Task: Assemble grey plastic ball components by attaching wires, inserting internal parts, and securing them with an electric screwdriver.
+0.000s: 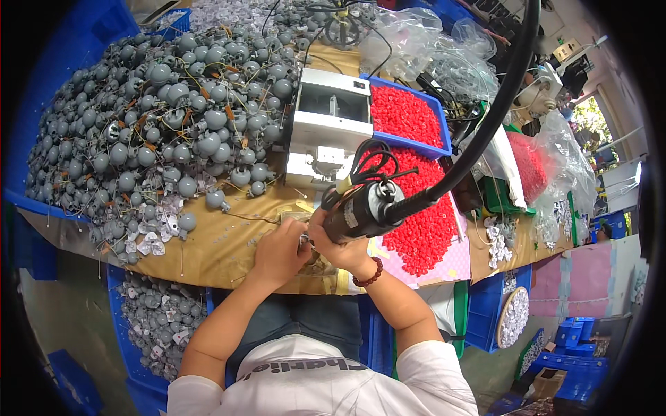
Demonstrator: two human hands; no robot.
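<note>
My right hand (336, 246), with a beaded bracelet (369, 272) at its wrist, is wrapped round a black cylindrical power tool (357, 213). A thick black cable (479, 139) runs from the tool's end up toward the top right. Close against it, my left hand (281, 253) is closed, its fingers pinching a small piece that they mostly hide. Both hands are near the table's front edge. A thin wire (250, 217) leads from near my left fingers toward a grey ball-shaped part (216, 200).
A large heap of grey ball-shaped parts (159, 118) with wires covers the left. Ahead stands a white machine (329, 125). Red pieces fill a blue tray (447, 135) and form a pile (420, 236) on the right. Below the table's edge sits a blue bin (119, 312) of grey parts.
</note>
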